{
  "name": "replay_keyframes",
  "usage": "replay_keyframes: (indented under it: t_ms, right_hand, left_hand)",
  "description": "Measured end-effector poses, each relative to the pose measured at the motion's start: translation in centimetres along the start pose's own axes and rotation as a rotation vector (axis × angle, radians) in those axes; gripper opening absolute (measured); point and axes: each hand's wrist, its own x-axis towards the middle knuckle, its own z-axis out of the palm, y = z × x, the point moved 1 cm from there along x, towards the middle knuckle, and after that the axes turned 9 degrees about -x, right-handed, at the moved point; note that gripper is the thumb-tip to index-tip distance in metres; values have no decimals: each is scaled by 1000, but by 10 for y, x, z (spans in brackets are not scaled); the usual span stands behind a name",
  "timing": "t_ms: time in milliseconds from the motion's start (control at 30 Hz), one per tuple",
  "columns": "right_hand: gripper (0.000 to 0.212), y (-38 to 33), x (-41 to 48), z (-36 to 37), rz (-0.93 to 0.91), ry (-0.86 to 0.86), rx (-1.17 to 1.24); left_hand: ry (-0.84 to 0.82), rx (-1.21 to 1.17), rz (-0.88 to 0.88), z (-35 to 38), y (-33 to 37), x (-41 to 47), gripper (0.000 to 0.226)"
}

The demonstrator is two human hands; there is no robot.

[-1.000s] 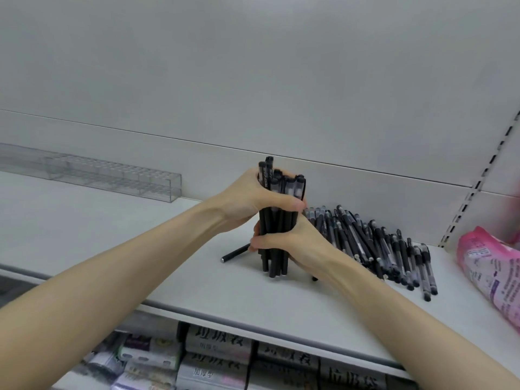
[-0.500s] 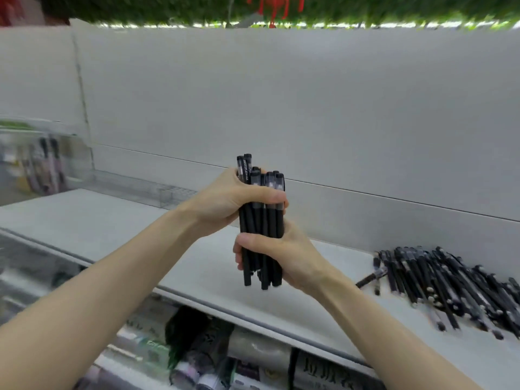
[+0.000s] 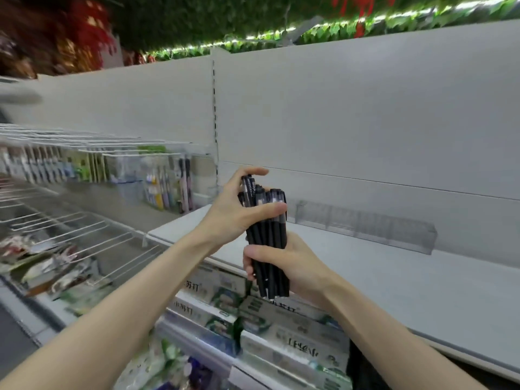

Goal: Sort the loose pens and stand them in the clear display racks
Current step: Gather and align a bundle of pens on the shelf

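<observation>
Head view: left hand (image 3: 229, 213) is clamping fingers round the top of the pen bundle (image 3: 267, 237), right hand (image 3: 289, 267) round its bottom — clear rack (image 3: 365, 229) sitting beyond the fingertips.

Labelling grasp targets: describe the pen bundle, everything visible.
The pen bundle is a tight cluster of slim black pens, plastic by the look, tops uneven. It is roughly upright in the air, over the white shelf's front edge. The left hand grips its upper part, the right hand its lower part; ends stick out below.
</observation>
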Motion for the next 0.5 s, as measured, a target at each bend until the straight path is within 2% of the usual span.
replay_keyframes:
  t_ms: [133, 267, 500]
  right_hand:
    - [6, 11, 55, 20, 22, -2, 22]
    - [9, 34, 115, 30, 48, 46, 39]
    - [11, 65, 196, 23, 254, 219, -3]
  left_hand:
    - [-43, 62, 3, -51, -27, 28, 39]
    - [-118, 102, -14, -93, -65, 63, 35]
    - [-255, 75, -151, -132, -141, 132, 32]
